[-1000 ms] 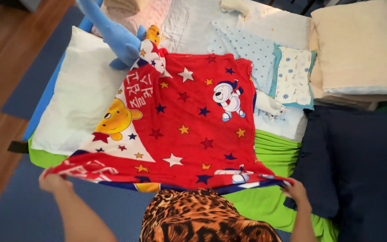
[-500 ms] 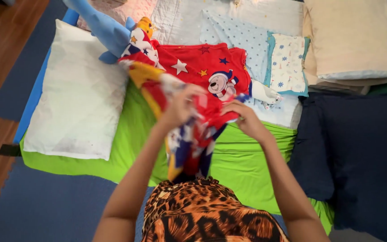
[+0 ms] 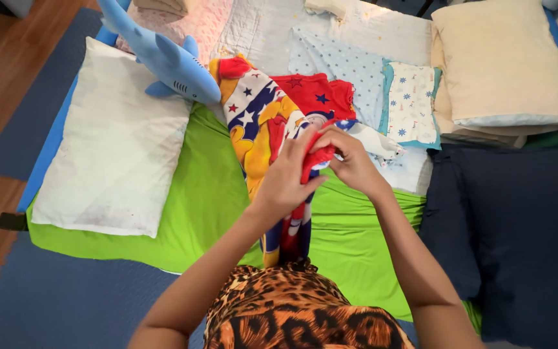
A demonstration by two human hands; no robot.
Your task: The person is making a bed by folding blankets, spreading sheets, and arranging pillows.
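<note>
A red blanket [image 3: 259, 116] with stars and cartoon bears lies folded lengthwise over a lime-green sheet [image 3: 208, 200]. My left hand [image 3: 287, 178] and my right hand [image 3: 350, 161] meet above the sheet. Both pinch the blanket's red corners together between them. The blanket's far end rests flat beside a blue plush shark [image 3: 163, 59], while a fold hangs down towards my leopard-print clothing [image 3: 292, 310].
A white pillow [image 3: 114, 142] lies at the left. A dark navy cushion [image 3: 518, 239] fills the right side, with a cream pillow [image 3: 505, 64] behind it. Folded patterned cloths [image 3: 411, 103] and quilts sit at the back. Wooden floor [image 3: 1, 77] and blue mat border the left.
A second ago my hands held the blanket spread wide by its near corners. They have since swung together, folding it in half lengthwise and uncovering the green sheet.
</note>
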